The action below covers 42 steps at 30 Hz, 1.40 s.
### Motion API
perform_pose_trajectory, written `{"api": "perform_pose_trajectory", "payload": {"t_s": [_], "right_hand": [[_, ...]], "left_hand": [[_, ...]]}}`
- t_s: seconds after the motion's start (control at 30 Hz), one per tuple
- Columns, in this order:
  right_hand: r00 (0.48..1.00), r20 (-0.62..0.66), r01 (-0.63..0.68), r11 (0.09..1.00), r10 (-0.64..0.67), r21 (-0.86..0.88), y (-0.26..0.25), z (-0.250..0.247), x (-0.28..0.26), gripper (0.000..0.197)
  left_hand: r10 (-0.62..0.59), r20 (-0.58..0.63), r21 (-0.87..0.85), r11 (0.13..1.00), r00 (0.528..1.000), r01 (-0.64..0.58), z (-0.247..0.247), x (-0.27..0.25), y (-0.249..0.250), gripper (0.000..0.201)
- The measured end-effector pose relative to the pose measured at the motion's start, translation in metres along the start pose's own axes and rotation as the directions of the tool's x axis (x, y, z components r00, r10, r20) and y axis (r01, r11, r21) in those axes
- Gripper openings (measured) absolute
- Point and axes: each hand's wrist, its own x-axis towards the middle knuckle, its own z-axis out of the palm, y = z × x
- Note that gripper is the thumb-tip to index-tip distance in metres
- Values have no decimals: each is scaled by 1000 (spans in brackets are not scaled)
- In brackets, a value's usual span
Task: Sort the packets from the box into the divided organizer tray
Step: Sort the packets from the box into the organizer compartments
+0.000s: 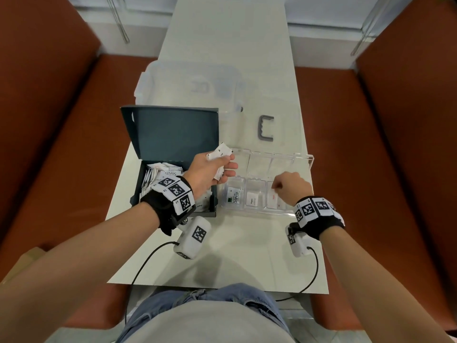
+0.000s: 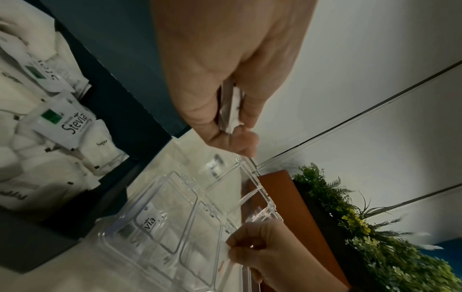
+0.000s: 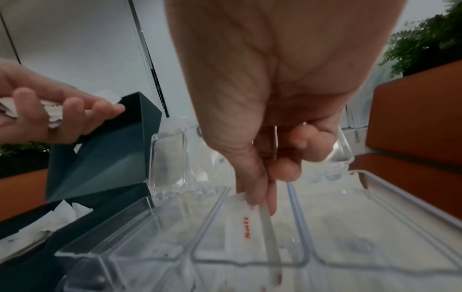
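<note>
Right hand (image 3: 262, 122) pinches Salt packet (image 3: 243, 223) over tray (image 1: 310, 160); left hand (image 1: 210, 173) clutches several packets (image 1: 220, 153); a loose grip risks spillage, mis-sorting.

— What's that tray (image 1: 303, 158) by the counter's right edge made of?
— Clear, glossy hard plastic; I see the counter (image 1: 242, 256) straight through its walls. The counter itself is smooth, pale and matt.
— And the box (image 1: 173, 127)?
— Matt dark teal card at the left edge. The packets (image 1: 220, 151) in my left hand (image 1: 210, 169) are thin white paper, a bit crinkled.
— The one in your right hand (image 1: 291, 188)?
— The salt packet (image 3: 243, 223): same matt paper, red print.
</note>
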Motion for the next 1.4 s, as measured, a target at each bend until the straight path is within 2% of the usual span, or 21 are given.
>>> {"api": "perform_pose_trajectory", "payload": {"t_s": [0.13, 0.5, 0.73, 0.93, 1.2, 1.3, 1.4], "right_hand": [[999, 33, -18, 998, 20, -52, 0, 12, 5, 26], [997, -67, -57, 984, 47, -168, 2, 31, 11, 24], [998, -61, -23, 976, 10, -217, 5, 38, 11, 31], [998, -36, 29, 943, -43, -332, 1, 37, 6, 36], [999, -11, 33, 943, -39, -330, -3, 30, 1, 41], [998, -49, 22, 953, -38, -301, -6, 21, -1, 39], [990, -135, 17, 977, -46, -214, -14, 2, -5, 34]], "left_hand": [[-11, -7, -7, 1000, 1000, 11, -1, 0, -1, 22], [-35, -16, -22, 999, 999, 35, -5, 2, -3, 24], [-44, -16, -34, 998, 999, 44, -7, 3, -2, 24], [-43, -8, -18, 999, 999, 43, -4, 5, -2, 24], [-120, 43, -147, 981, 992, 125, -3, 8, 3, 27], [-152, 78, -216, 962, 985, 166, -7, 8, 2, 37], [-119, 85, -186, 974, 989, 133, -10, 10, -2, 44]]}}
